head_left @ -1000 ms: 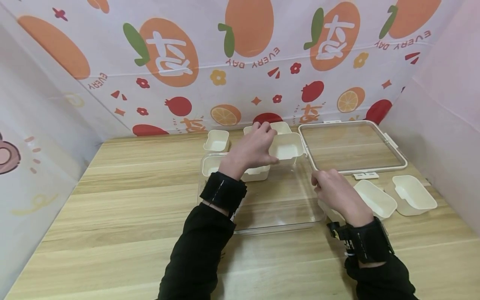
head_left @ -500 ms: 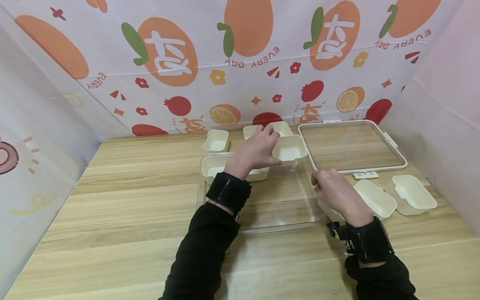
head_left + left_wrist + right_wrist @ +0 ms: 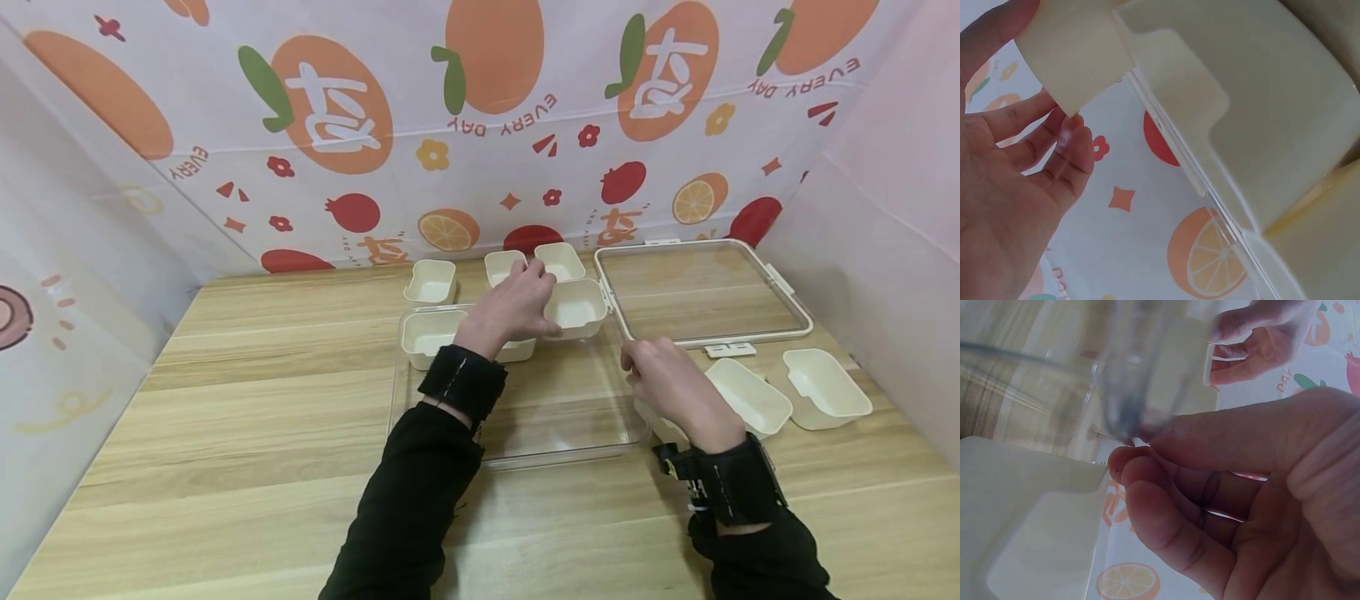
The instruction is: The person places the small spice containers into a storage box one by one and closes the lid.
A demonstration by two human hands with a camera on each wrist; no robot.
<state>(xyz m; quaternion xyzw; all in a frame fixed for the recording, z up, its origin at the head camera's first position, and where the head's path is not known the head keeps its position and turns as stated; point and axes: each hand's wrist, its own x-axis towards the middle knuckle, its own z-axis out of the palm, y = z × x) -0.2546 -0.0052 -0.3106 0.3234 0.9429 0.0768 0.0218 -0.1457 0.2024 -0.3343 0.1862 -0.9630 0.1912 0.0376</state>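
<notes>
A clear plastic box [image 3: 562,417] lies in the middle of the table. My left hand [image 3: 513,304] grips a cream bin [image 3: 577,308] by its side, over the box's back right corner. In the left wrist view, the thumb and fingers hold that bin [image 3: 1079,50] from opposite sides. Another cream bin [image 3: 427,333] sits in the box's back left corner, and one beside it is partly hidden under my left wrist. My right hand [image 3: 675,383] pinches the box's right rim; in the right wrist view its thumb and fingers [image 3: 1160,512] meet at the clear wall [image 3: 1129,412].
Behind the box stand several small cream bins [image 3: 432,282]. A clear lid with a white frame [image 3: 705,342] lies at the back right. More cream bins [image 3: 828,387] stand to the right, one partly hidden behind my right hand. A printed cloth [image 3: 480,183] hangs behind the table.
My left hand has moved slightly right and the bin in it has come lower and nearer, into the box's back right corner. My right hand has stayed at the rim.
</notes>
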